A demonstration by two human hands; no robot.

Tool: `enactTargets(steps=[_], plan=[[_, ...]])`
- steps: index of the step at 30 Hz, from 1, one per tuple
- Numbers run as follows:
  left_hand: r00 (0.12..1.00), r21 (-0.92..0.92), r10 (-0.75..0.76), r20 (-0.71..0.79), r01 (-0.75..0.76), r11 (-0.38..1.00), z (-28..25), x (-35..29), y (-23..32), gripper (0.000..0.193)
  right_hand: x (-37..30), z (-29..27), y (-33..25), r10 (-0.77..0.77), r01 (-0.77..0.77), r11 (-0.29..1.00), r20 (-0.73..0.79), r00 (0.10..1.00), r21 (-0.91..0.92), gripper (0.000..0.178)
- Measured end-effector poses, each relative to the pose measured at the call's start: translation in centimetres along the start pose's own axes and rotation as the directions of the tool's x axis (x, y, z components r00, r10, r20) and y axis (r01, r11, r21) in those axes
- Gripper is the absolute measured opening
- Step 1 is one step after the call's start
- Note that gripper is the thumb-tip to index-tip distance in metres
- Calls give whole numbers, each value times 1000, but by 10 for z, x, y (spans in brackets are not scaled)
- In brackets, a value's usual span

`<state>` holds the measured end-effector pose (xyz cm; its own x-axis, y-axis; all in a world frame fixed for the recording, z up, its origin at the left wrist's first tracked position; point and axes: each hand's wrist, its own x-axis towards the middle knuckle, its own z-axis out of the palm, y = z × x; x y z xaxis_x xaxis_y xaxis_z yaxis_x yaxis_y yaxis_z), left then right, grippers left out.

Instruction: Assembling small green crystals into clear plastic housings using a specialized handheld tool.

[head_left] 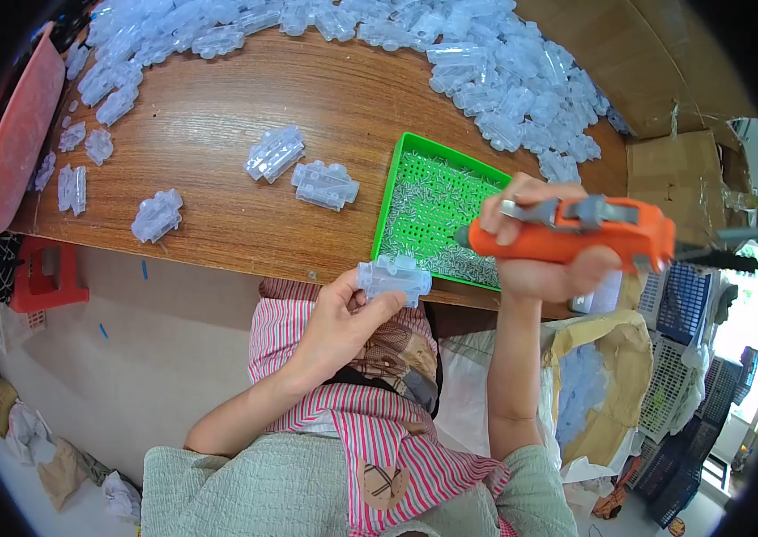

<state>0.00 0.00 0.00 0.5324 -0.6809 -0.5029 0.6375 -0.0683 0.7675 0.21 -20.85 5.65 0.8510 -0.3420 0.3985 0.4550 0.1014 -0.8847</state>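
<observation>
My left hand (336, 327) pinches a clear plastic housing (397, 277) at its left end, just off the table's front edge and beside the tray's near corner. In my right hand (536, 273) is an orange cordless screwdriver (567, 234), held sideways above the tray's right part, its dark nose pointing left. The tool and fingers are a little blurred. Beneath it lies a green tray (388, 199) with many small silver screws (437, 183) scattered on its perforated floor. Two similar housings, one nearer the back (275, 152) and one beside the tray (325, 185), rest on the wood.
A large heap of clear housings (504, 80) spreads along the table's back. Another housing (157, 216) sits near the front edge at left. A pink basin (17, 134) stands at far left, cardboard (674, 170) at right. An open sack (638, 349) holds pale pieces below right.
</observation>
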Motion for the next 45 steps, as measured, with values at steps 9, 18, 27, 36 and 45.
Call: enactTargets(steps=[9, 18, 27, 36, 45], plan=[[998, -78, 66, 6, -65, 995, 11, 5, -8, 29, -5, 6, 21, 141, -156, 973, -95, 985, -171, 83], [999, -55, 34, 39, -32, 998, 11, 7, -14, 27, -7, 9, 16, 123, -139, 976, -100, 987, -170, 86], [999, -132, 42, 1, -42, 990, 18, 6, -12, 32, -8, 28, -47, -101, 74, 991, 263, 960, 109, 87], [997, -125, 70, 15, -67, 990, 16, 8, -19, 34, -15, 43, -33, 87, -107, 986, 153, 984, 125, 32], [976, -8, 218, 15, -217, 976, 11, 10, -17, 35, -7, 43, -38, 60, -92, 973, 155, 986, 211, 53]])
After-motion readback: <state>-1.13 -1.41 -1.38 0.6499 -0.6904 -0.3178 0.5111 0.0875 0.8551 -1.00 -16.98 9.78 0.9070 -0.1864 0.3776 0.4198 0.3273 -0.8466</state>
